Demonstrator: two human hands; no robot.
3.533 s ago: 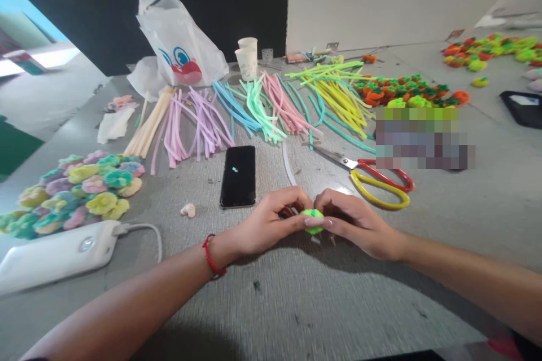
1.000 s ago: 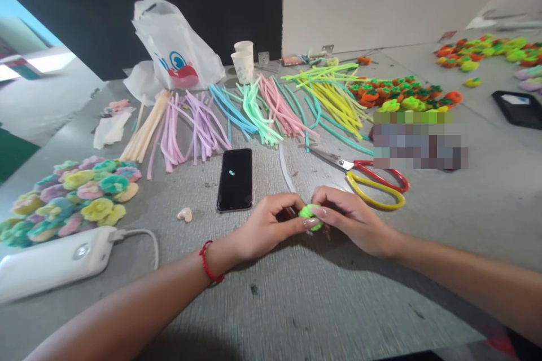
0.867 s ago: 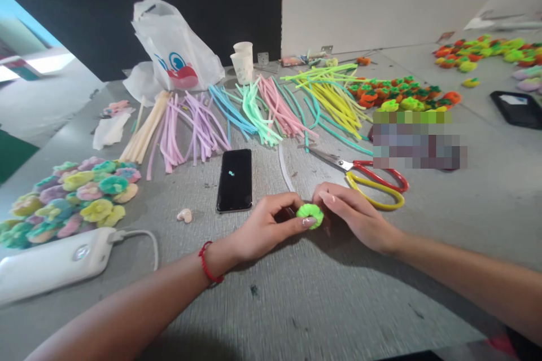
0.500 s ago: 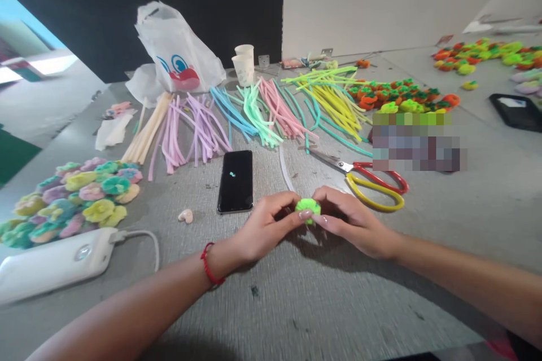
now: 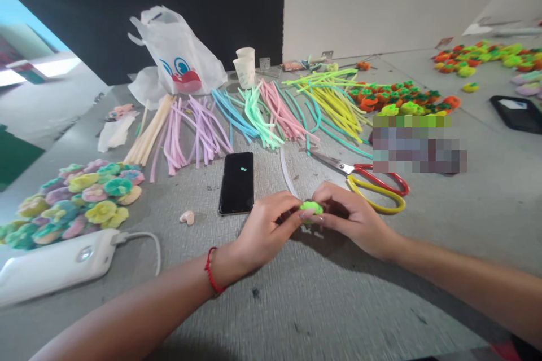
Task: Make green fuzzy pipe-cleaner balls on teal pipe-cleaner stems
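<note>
A small bright green fuzzy ball (image 5: 312, 207) is pinched between the fingertips of both my hands, just above the grey table (image 5: 296, 304). My left hand (image 5: 265, 231), with a red cord on its wrist, grips it from the left with thumb and fingers closed. From the right, my right hand (image 5: 353, 217) presses on it with curled fingers. Most of the ball is hidden by my fingers.
A black phone (image 5: 237, 182) lies just left of my hands, and red-and-yellow scissors (image 5: 372, 183) just right. Coloured fuzzy stems (image 5: 254, 113) fan out behind. Pastel fuzzy flowers (image 5: 76, 197) and a white power bank (image 5: 51, 265) sit at left. Orange-green pieces (image 5: 402, 98), paper cups (image 5: 246, 65) and a plastic bag (image 5: 178, 56) stand farther back.
Both hands have kept hold of the green ball and turned it between the fingertips. The hands have shifted slightly away from me. The view has tilted a little.
</note>
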